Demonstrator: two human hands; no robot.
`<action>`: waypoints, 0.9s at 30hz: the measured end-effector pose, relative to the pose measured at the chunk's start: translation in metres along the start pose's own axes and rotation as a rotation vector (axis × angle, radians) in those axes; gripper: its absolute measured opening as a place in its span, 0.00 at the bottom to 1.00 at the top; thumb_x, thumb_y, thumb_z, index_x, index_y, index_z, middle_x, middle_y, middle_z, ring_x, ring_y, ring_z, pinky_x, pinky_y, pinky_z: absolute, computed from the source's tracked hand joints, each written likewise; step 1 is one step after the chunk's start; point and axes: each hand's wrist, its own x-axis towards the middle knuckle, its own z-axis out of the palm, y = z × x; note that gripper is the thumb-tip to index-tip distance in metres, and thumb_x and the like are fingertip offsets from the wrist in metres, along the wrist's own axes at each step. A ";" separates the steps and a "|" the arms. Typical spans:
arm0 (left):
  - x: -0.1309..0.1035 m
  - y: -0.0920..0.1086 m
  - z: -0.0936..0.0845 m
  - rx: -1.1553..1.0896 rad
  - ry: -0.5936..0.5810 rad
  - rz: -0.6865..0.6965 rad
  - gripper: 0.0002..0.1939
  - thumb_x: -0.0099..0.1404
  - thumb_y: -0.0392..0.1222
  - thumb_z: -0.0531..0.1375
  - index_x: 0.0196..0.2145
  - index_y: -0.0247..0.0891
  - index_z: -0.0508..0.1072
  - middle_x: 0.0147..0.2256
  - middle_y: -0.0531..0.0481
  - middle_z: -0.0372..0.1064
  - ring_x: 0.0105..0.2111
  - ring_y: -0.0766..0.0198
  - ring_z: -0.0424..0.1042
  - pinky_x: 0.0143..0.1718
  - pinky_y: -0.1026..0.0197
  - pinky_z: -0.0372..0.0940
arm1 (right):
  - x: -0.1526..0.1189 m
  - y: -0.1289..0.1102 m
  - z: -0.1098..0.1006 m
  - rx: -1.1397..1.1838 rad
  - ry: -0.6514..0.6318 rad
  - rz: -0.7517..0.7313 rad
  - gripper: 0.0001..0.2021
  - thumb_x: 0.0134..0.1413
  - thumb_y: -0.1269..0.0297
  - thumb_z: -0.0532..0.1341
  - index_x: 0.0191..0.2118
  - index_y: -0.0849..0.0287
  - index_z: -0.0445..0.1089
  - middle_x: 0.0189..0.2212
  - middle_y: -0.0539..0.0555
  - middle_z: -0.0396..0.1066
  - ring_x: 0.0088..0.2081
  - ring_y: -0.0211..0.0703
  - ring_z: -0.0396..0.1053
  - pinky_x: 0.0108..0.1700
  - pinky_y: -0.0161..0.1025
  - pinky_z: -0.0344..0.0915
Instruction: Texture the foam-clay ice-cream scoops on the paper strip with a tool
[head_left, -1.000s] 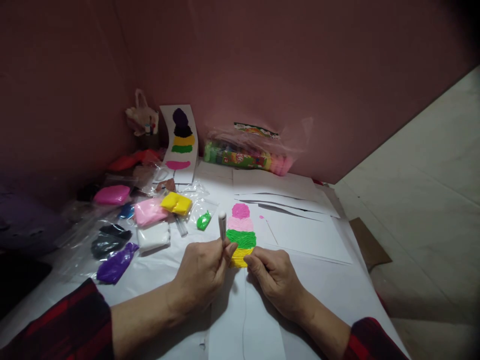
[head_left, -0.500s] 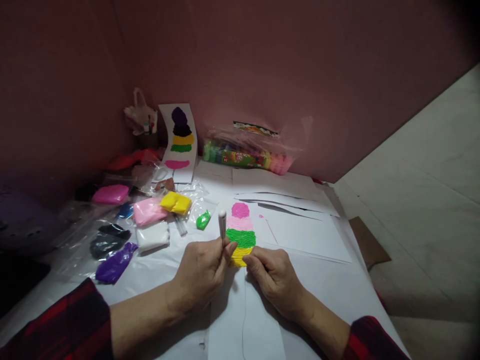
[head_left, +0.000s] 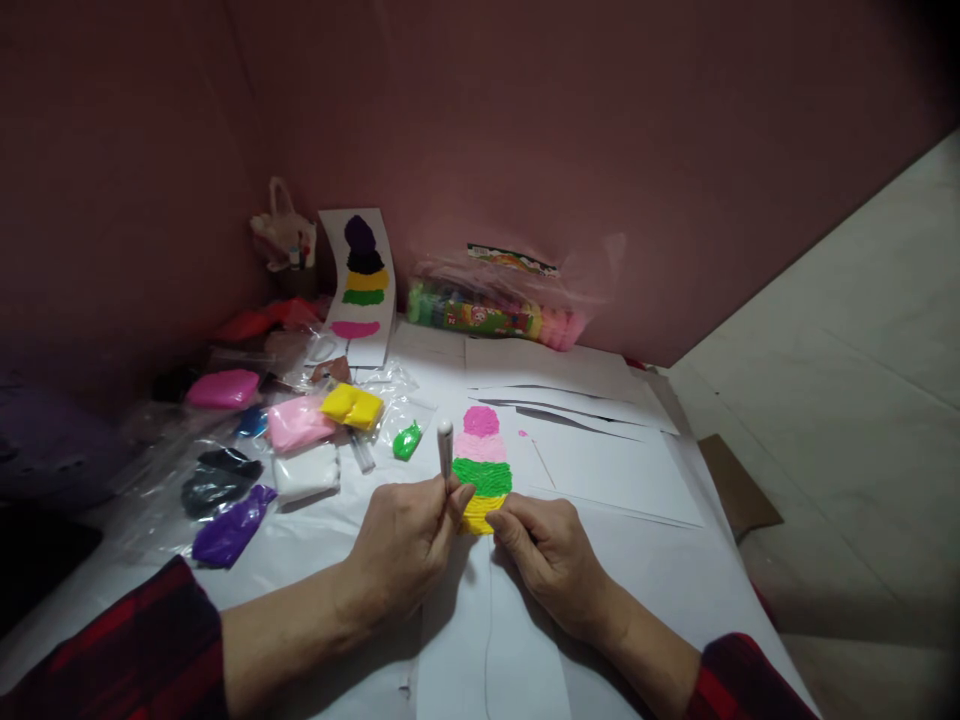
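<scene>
Reddish wall (head_left: 525, 130), colorful packets (head_left: 301, 425), hands (head_left: 405, 545) partly covering yellow band (head_left: 480, 516)

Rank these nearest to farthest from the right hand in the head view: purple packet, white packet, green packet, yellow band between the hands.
1. Yellow band, immediately left.
2. Green packet, farther left, beyond.
3. White packet, left of green.
4. Purple packet, leftmost.

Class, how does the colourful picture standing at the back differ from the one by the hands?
The back picture stands up; the near picture lies flat.
The back picture's top is dark purple; the near picture's is bright pink.
Yellow sits above green in the back picture, below it in the near picture.
Both stack coloured bands.
</scene>
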 end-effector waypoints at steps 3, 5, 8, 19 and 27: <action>0.000 0.000 0.000 0.008 0.002 0.002 0.19 0.72 0.40 0.48 0.23 0.37 0.62 0.19 0.55 0.63 0.16 0.70 0.61 0.21 0.67 0.55 | -0.001 0.000 0.000 0.005 -0.006 0.005 0.23 0.68 0.58 0.49 0.22 0.59 0.63 0.18 0.49 0.63 0.20 0.34 0.58 0.25 0.33 0.54; 0.000 -0.001 0.001 0.005 0.002 -0.002 0.19 0.72 0.40 0.48 0.23 0.37 0.63 0.19 0.55 0.63 0.17 0.70 0.62 0.21 0.67 0.56 | -0.001 0.000 0.000 0.008 -0.003 0.005 0.22 0.68 0.58 0.50 0.22 0.59 0.62 0.17 0.49 0.62 0.20 0.34 0.57 0.25 0.33 0.54; 0.001 -0.001 0.001 0.000 0.005 -0.001 0.19 0.72 0.40 0.48 0.23 0.37 0.63 0.19 0.55 0.63 0.17 0.70 0.62 0.21 0.67 0.55 | -0.001 0.000 0.000 0.008 0.001 0.002 0.22 0.68 0.58 0.50 0.22 0.59 0.62 0.17 0.49 0.62 0.19 0.34 0.57 0.25 0.33 0.53; -0.001 0.001 -0.001 0.007 0.005 0.011 0.18 0.72 0.38 0.49 0.23 0.37 0.63 0.19 0.56 0.62 0.16 0.70 0.61 0.21 0.67 0.55 | -0.001 0.000 0.000 0.020 -0.004 -0.006 0.21 0.68 0.61 0.50 0.22 0.59 0.62 0.18 0.49 0.62 0.20 0.34 0.57 0.25 0.33 0.52; 0.000 0.000 0.000 -0.013 0.008 0.007 0.18 0.72 0.38 0.49 0.23 0.37 0.63 0.19 0.56 0.62 0.16 0.70 0.61 0.20 0.67 0.55 | -0.001 0.001 0.001 0.016 0.005 -0.022 0.21 0.67 0.61 0.51 0.22 0.60 0.62 0.18 0.48 0.61 0.20 0.33 0.56 0.25 0.32 0.52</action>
